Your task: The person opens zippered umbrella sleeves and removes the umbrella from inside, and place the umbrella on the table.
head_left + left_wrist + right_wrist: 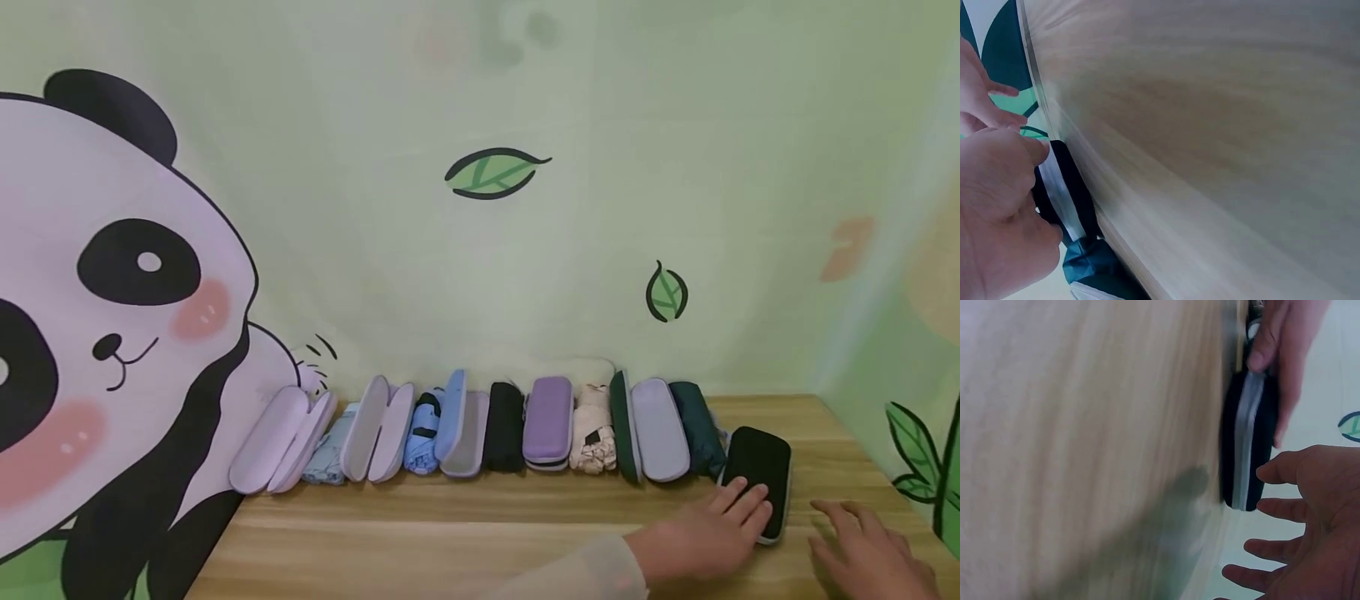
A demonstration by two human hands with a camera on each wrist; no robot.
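A black zip case (759, 467) with a pale zip band lies on the wooden table at the right end of a row. My left hand (705, 542) rests on its lid with fairly straight fingers. In the right wrist view, the thumb of that hand (1285, 356) lies by the zip band of the case (1250, 437). To the right of the case is my right hand (873, 546), fingers spread and nothing in them. A dark teal fabric bundle (697, 429) lies against the case's left side.
Along the table's back run several hard cases, some standing open, such as a lilac one (270, 442) and a green one (626, 425). Rolled fabric bundles alternate with them, including a black one (504, 427) and a beige one (594, 429). Behind hangs a panda-printed backdrop (375, 250).
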